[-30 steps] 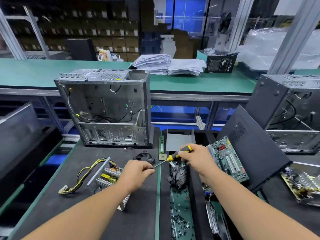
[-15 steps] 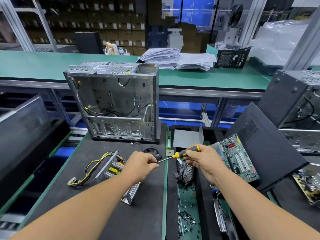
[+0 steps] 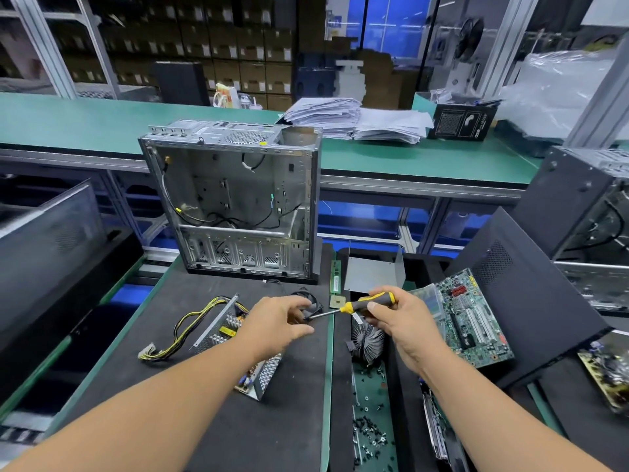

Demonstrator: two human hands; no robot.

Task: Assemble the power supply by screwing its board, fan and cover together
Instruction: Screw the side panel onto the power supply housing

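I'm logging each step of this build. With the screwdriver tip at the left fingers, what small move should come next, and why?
Probably carry the screwdriver down to the open power supply: the left hand pinches at its tip, seemingly seating a screw, and the unit lies uncovered below.

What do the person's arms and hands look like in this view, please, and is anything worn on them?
Both forearms are bare as far as the frame shows: no sleeves, gloves or watch in view. The left hand and right hand carry no rings or wrist straps that can be seen. The arms come in from the bottom corners of the picture, so anything worn above the forearms is out of view.
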